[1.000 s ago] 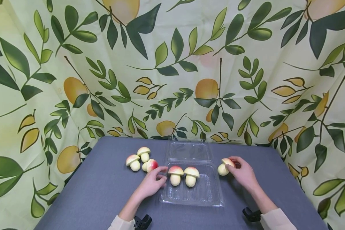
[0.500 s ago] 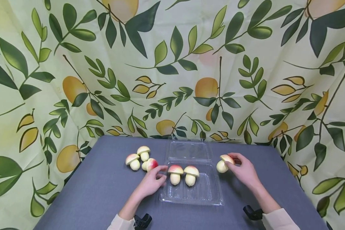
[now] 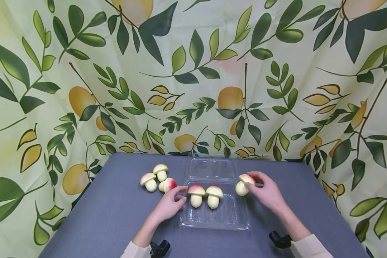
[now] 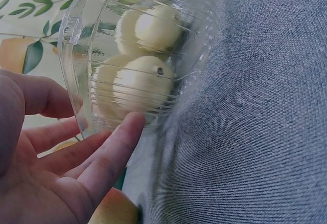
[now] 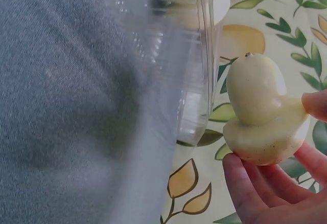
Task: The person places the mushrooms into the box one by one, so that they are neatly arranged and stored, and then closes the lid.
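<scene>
One person's right hand (image 3: 267, 190) pinches a red-tinged mushroom (image 3: 241, 188) near a clear container's (image 3: 242, 215) right edge; the left hand (image 3: 170, 205), fingers loosely extended, touches its left side. Two similar mushrooms (image 3: 196, 200) sit inside, three others (image 3: 151, 185) left on the gray tabletop (image 3: 113, 215).
</scene>
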{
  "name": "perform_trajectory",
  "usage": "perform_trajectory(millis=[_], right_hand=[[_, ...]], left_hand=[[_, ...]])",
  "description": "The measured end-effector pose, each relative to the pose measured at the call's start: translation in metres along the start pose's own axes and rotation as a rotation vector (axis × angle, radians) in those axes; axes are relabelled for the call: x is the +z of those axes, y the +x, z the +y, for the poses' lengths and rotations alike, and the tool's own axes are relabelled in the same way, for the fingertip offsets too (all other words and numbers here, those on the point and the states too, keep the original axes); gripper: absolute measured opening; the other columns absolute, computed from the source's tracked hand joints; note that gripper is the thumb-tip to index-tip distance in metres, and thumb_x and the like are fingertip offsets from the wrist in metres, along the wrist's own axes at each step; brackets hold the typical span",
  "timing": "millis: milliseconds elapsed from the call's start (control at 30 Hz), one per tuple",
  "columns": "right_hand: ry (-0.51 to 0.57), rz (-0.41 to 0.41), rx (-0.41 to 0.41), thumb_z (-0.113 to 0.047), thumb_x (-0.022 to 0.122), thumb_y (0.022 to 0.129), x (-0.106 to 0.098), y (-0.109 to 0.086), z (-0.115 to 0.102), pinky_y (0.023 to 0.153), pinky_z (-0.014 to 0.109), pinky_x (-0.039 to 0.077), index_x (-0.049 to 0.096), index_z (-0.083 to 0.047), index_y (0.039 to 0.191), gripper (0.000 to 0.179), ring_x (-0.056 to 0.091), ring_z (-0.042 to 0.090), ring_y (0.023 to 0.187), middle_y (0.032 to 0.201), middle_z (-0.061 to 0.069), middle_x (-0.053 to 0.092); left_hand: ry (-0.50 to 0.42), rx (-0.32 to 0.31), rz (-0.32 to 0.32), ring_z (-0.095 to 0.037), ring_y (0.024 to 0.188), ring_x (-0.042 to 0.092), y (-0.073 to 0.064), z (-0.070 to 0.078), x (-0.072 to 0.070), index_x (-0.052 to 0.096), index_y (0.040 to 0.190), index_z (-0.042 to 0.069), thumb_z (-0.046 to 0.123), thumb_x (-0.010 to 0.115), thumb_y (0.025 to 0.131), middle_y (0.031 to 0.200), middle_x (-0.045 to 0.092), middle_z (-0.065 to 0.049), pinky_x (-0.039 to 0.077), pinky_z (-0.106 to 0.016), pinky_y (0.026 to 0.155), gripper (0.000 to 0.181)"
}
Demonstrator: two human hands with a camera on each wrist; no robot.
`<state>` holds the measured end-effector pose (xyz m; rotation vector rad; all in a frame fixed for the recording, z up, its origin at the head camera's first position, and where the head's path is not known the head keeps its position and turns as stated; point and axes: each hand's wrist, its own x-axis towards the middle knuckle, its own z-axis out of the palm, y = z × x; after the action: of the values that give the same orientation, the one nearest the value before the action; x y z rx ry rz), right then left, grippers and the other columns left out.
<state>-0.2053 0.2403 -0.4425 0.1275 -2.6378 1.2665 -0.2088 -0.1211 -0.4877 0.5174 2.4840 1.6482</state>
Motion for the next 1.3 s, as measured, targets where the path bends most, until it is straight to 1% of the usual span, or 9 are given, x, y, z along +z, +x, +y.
perform_trajectory(millis=[167, 367, 567, 633, 800, 1000, 1167, 1300], right_hand=[[0.004, -0.001, -0.031, -0.022, 0.076, 0.092, 0.006, -0.001, -0.004, 0.089, 0.038, 0.054, 0.066, -0.005, 0.127, 0.040, 0.062, 0.026, 0.107, 0.119, 0.011, 0.067], [0.015, -0.018, -0.060, -0.018, 0.076, 0.091, 0.014, -0.003, -0.006, 0.088, 0.037, 0.055, 0.067, -0.004, 0.125, 0.038, 0.062, 0.025, 0.106, 0.117, 0.010, 0.066], [0.039, -0.038, -0.067, -0.015, 0.078, 0.089, 0.022, -0.006, -0.008, 0.089, 0.046, 0.056, 0.068, -0.004, 0.123, 0.037, 0.062, 0.024, 0.104, 0.114, 0.008, 0.066], [0.044, -0.043, -0.065, -0.014, 0.078, 0.088, 0.024, -0.007, -0.009, 0.089, 0.044, 0.056, 0.068, -0.004, 0.123, 0.037, 0.062, 0.023, 0.104, 0.113, 0.008, 0.066], [0.047, -0.056, -0.066, -0.014, 0.079, 0.088, 0.030, -0.007, -0.011, 0.086, 0.034, 0.057, 0.069, -0.005, 0.121, 0.036, 0.063, 0.022, 0.103, 0.112, 0.006, 0.066], [0.061, -0.066, -0.084, -0.013, 0.079, 0.087, 0.037, -0.007, -0.011, 0.087, 0.035, 0.056, 0.069, -0.005, 0.121, 0.036, 0.064, 0.022, 0.102, 0.113, 0.007, 0.067], [0.034, -0.081, -0.081, -0.013, 0.079, 0.086, 0.043, -0.006, -0.011, 0.088, 0.037, 0.056, 0.069, -0.007, 0.122, 0.037, 0.063, 0.019, 0.102, 0.114, 0.005, 0.066], [0.006, -0.091, -0.084, -0.014, 0.080, 0.086, 0.047, -0.006, -0.013, 0.088, 0.040, 0.055, 0.069, -0.008, 0.121, 0.037, 0.064, 0.020, 0.101, 0.113, 0.005, 0.066]], left_hand=[[0.003, 0.000, 0.000, -0.024, 0.084, 0.071, 0.000, 0.000, 0.000, 0.055, 0.138, -0.004, 0.002, 0.059, 0.097, 0.134, 0.057, -0.024, 0.059, -0.025, 0.070, 0.042], [0.004, 0.007, -0.001, -0.025, 0.084, 0.071, 0.000, -0.001, 0.001, 0.055, 0.138, -0.004, 0.002, 0.059, 0.097, 0.133, 0.057, -0.024, 0.059, -0.025, 0.069, 0.041], [-0.009, 0.010, -0.002, -0.028, 0.085, 0.071, -0.001, -0.001, 0.001, 0.055, 0.138, -0.005, 0.002, 0.059, 0.097, 0.133, 0.057, -0.025, 0.059, -0.025, 0.069, 0.042], [-0.012, 0.008, -0.001, -0.029, 0.085, 0.071, 0.000, -0.002, 0.001, 0.055, 0.138, -0.005, 0.002, 0.059, 0.097, 0.133, 0.057, -0.025, 0.058, -0.024, 0.070, 0.042], [-0.010, 0.011, 0.001, -0.030, 0.085, 0.071, 0.000, -0.003, 0.001, 0.055, 0.138, -0.005, 0.002, 0.060, 0.097, 0.134, 0.056, -0.025, 0.058, -0.024, 0.070, 0.042], [-0.007, 0.009, -0.002, -0.029, 0.084, 0.071, 0.000, -0.003, 0.000, 0.054, 0.139, -0.006, 0.003, 0.060, 0.097, 0.134, 0.056, -0.025, 0.058, -0.025, 0.069, 0.043], [-0.003, 0.008, -0.002, -0.028, 0.085, 0.071, 0.000, -0.002, 0.000, 0.054, 0.139, -0.005, 0.003, 0.060, 0.097, 0.134, 0.056, -0.025, 0.058, -0.025, 0.069, 0.043], [0.004, 0.007, -0.001, -0.027, 0.085, 0.071, 0.000, -0.002, 0.000, 0.055, 0.139, -0.005, 0.003, 0.060, 0.097, 0.134, 0.057, -0.024, 0.058, -0.025, 0.069, 0.043]])
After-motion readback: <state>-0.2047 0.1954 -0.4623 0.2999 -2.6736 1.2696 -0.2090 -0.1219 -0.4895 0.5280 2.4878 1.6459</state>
